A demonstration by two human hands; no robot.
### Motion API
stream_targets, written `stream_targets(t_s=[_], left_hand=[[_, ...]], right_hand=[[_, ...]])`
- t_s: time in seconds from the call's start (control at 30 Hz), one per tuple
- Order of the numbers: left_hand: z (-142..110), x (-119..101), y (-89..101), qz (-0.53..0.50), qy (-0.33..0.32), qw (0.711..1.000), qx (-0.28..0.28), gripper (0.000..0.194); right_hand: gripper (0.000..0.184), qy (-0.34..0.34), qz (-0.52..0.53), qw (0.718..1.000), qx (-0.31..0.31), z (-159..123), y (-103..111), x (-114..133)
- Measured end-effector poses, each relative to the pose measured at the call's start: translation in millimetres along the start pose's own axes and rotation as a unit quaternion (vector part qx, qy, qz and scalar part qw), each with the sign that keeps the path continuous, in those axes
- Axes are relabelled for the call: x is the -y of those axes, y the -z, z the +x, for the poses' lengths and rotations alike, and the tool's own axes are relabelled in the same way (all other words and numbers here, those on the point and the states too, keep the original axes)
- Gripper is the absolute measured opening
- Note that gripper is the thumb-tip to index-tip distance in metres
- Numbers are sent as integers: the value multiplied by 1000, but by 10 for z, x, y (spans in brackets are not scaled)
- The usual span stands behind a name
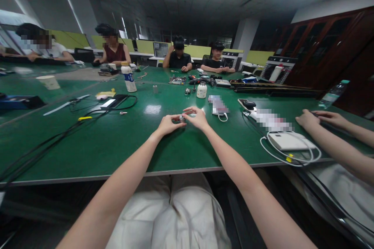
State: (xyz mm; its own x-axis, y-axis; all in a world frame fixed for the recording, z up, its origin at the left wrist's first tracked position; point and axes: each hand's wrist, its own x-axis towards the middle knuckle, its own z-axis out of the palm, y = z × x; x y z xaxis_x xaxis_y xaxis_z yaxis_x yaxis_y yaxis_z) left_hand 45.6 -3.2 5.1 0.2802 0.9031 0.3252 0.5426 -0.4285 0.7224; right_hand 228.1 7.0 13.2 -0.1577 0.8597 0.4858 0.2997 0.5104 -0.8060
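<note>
A small silvery metal cylinder (182,119) stands upright on the green table (117,144) in front of me. My left hand (168,125) has its thumb and fingers closed round the cylinder's left side. From the right, my right hand (196,118) curves over it, fingertips pinching at its top. Part of the cylinder is hidden by my fingers. Just past my right hand lies a round, shiny, clear-looking piece (201,111), partly covered. Farther back are a white jar (201,90), another small metal cylinder (155,89) and small metal parts (187,91).
Black cables (62,137) cross the table on the left, near a white-and-blue bottle (128,78) and paper cup (48,82). On the right lie a white power bank (289,141) and cable, beside a co-worker's hands (309,120). Tools (203,80) and several people are across the table.
</note>
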Motion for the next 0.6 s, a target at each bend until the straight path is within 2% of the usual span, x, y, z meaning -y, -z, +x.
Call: stream_targets(t_s=[0.17, 0.27, 0.33, 0.4, 0.5, 0.6], left_hand=[[3, 8, 3, 4, 2, 1000, 1, 51], [5, 6, 6, -2, 7, 1000, -3, 53], [5, 2, 7, -4, 7, 1000, -2, 53], [4, -2, 7, -3, 6, 1000, -2, 53], [1, -8, 7, -2, 5, 1000, -3, 54], [-2, -13, 7, 1, 7, 1000, -2, 55]], right_hand=[[21, -2, 5, 1000, -10, 29, -49, 2], [30, -15, 23, 999, -43, 84, 44, -36], [37, -24, 38, 998, -44, 100, 166, -97], [37, -45, 35, 998, 12, 88, 311, -181], [37, -107, 12, 984, 144, 43, 505, -310], [44, -146, 27, 969, 196, 21, 614, -384]])
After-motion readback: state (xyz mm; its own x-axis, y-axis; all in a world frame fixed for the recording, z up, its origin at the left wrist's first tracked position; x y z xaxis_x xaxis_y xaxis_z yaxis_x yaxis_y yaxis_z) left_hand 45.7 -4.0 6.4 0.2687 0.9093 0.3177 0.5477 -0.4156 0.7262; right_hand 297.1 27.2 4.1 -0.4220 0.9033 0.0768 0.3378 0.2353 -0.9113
